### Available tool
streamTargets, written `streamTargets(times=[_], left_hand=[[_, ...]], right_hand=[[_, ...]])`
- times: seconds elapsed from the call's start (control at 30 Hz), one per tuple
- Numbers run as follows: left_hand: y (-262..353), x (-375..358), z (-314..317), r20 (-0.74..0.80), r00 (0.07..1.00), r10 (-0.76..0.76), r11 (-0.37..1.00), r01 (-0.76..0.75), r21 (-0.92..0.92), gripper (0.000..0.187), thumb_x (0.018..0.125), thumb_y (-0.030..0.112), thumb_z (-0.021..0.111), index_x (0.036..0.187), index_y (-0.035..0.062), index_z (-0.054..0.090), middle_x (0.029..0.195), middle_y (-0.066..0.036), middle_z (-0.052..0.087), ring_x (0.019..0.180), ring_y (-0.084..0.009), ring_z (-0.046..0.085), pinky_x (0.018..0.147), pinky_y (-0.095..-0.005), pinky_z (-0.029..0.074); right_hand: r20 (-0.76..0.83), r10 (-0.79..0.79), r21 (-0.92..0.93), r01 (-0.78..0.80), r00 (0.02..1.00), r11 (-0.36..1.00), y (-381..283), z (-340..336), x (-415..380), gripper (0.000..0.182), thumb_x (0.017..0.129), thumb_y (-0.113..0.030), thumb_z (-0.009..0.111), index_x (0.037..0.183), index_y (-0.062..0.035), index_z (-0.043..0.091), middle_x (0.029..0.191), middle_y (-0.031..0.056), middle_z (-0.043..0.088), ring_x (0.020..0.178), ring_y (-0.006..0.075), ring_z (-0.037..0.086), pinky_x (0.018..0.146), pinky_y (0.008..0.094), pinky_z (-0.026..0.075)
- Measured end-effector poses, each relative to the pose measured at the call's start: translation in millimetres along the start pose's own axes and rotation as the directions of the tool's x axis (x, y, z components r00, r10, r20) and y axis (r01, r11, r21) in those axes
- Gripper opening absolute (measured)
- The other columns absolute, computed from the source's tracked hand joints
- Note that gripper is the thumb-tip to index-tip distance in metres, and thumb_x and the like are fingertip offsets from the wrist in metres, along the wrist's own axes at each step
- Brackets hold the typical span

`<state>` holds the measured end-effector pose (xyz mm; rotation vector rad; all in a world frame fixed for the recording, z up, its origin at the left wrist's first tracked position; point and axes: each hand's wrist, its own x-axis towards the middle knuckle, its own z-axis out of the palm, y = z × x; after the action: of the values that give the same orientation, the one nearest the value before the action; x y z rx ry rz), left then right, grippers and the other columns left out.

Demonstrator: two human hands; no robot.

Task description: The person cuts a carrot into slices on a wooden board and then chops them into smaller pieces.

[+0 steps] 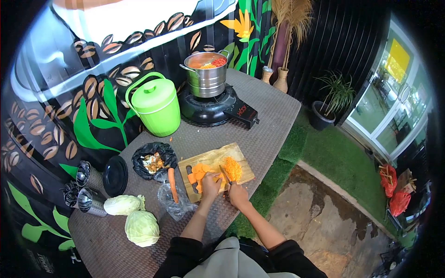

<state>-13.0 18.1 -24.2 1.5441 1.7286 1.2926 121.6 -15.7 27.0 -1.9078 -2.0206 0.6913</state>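
A wooden cutting board (218, 155) lies at the front of the table. My right hand (238, 195) is closed around the handle of a knife (224, 173), its blade pointing away from me over the board. Curled fingers of my left hand (212, 184) hold carrot pieces (221, 182) down just left of the blade. Larger carrot slices (200, 170) are spread on the board's left side. To the right of the knife sits a heap of finely diced carrot (232, 170). A whole carrot (172, 184) rests on a clear plastic bag (174, 204) beside the board.
A black bag of scraps (154, 162) stands left of the board. Farther back are a green lidded bucket (156, 107) and a steel pot (206, 78) on a black portable stove (204, 107). Two cabbages, one round (142, 228) and one long (124, 205), lie near metal utensil holders (92, 202).
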Motion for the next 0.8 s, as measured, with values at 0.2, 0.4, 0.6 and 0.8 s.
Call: streamTargets(times=[0.2,0.4,0.6,0.8], left_hand=[[11,-2,-6,-0.006,0.999,0.049,0.995,-0.048,0.084,0.024,0.071,0.011,0.073,0.093,0.0021,0.071,0.086,-0.018,0.062,0.084,-0.0324,0.061,0.076,-0.0381,0.049],[12,-2,-7,-0.021,0.999,0.040,0.998,-0.039,0.043,0.023,0.072,0.012,0.074,0.092,0.0010,0.071,0.086,-0.018,0.062,0.083,-0.0328,0.061,0.076,-0.0379,0.048],[25,-6,-13,-0.020,1.000,0.006,0.999,-0.005,0.047,0.023,0.072,0.012,0.074,0.092,-0.0004,0.071,0.084,-0.019,0.062,0.082,-0.0332,0.062,0.075,-0.0375,0.048],[17,-6,-9,0.036,0.986,-0.165,0.969,0.169,-0.178,0.021,0.073,0.007,0.074,0.089,-0.0060,0.069,0.082,-0.020,0.063,0.067,-0.0288,0.064,0.057,-0.0341,0.051]], right_hand=[[0.009,0.091,0.004,-0.091,0.996,0.996,-12,6,-2,0.040,0.094,-0.034,0.044,0.097,0.0045,0.053,0.087,0.0297,0.063,0.081,0.0434,0.063,0.072,0.0512,0.050],[-0.006,0.003,-0.017,-0.003,1.000,1.000,-7,5,-3,0.038,0.095,-0.034,0.044,0.096,0.0032,0.050,0.079,0.0282,0.063,0.077,0.0431,0.064,0.068,0.0503,0.052],[0.008,0.022,-0.046,-0.022,1.000,0.999,-10,8,12,0.036,0.095,-0.034,0.045,0.098,0.0018,0.048,0.082,0.0267,0.064,0.079,0.0406,0.065,0.068,0.0486,0.053],[0.003,0.059,-0.061,-0.059,0.998,0.996,-12,7,-4,0.037,0.095,-0.035,0.044,0.096,0.0013,0.048,0.084,0.0263,0.064,0.080,0.0411,0.065,0.070,0.0501,0.052]])
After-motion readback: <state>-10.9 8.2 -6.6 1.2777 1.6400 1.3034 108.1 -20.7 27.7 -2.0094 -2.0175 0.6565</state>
